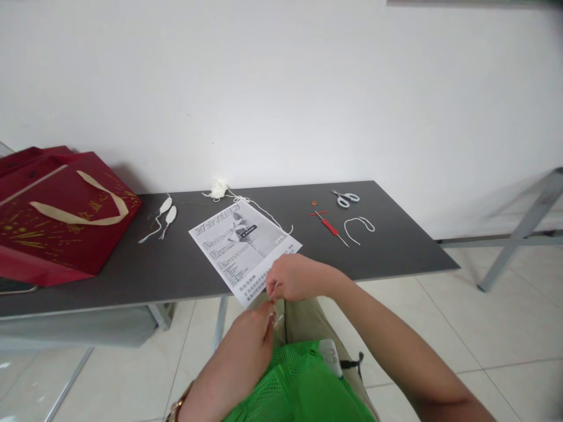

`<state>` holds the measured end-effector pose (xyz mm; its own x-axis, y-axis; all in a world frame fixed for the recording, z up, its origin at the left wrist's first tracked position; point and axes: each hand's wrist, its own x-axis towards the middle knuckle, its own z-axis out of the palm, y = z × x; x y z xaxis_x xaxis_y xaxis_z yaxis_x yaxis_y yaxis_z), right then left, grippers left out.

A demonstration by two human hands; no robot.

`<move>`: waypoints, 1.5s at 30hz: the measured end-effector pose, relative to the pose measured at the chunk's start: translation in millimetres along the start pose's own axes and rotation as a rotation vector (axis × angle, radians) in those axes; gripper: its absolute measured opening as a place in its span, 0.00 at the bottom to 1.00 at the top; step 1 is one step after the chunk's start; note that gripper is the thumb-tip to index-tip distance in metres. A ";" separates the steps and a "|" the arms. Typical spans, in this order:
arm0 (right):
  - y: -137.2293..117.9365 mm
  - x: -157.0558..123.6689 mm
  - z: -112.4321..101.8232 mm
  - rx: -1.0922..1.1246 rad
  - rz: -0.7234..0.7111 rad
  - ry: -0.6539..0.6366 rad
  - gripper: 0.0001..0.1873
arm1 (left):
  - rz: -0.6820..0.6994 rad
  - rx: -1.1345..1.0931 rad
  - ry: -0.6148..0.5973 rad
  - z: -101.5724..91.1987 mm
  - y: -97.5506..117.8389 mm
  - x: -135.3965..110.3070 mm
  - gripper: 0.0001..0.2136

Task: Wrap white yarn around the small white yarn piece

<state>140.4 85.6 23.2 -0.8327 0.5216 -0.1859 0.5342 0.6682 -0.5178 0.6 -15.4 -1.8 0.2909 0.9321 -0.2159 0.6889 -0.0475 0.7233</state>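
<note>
My left hand (255, 331) and my right hand (292, 278) meet over my lap at the table's front edge, fingers closed in pinches. Between them shows a bit of white yarn (278, 318), partly hidden by the fingers and blurred. Just beyond lies a printed pattern sheet (220, 249) with a picture of a flower. A tangle of white yarn (219, 189) sits behind the sheet, and its strand runs across the sheet's far corner. To the right rest a red-handled crochet hook (329, 227), a loose piece of white yarn (352, 221) and grey-handled scissors (344, 199).
Two white crocheted petals (168, 210) with yarn tails lie left on the dark table (387, 246). A red gift bag (83, 223) stands at the far left. A small orange ring (314, 203) is near the hook. A white wall (281, 88) rises behind.
</note>
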 end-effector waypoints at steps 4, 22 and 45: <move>-24.9 2.3 0.1 -0.378 0.047 0.094 0.06 | -0.025 0.066 0.049 4.8 -10.1 10.9 0.12; -47.6 -30.8 63.1 -0.167 0.183 0.880 0.07 | -0.064 -0.580 0.048 -18.8 -15.3 28.0 0.09; 76.4 -1.4 25.9 1.214 0.114 0.321 0.16 | -0.001 -0.686 -0.151 -37.8 7.1 78.6 0.11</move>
<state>178.6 122.2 -37.8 -0.6268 0.7630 -0.1578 -0.0188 -0.2173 -0.9759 3.3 71.1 11.2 0.4140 0.8693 -0.2699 0.1296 0.2372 0.9628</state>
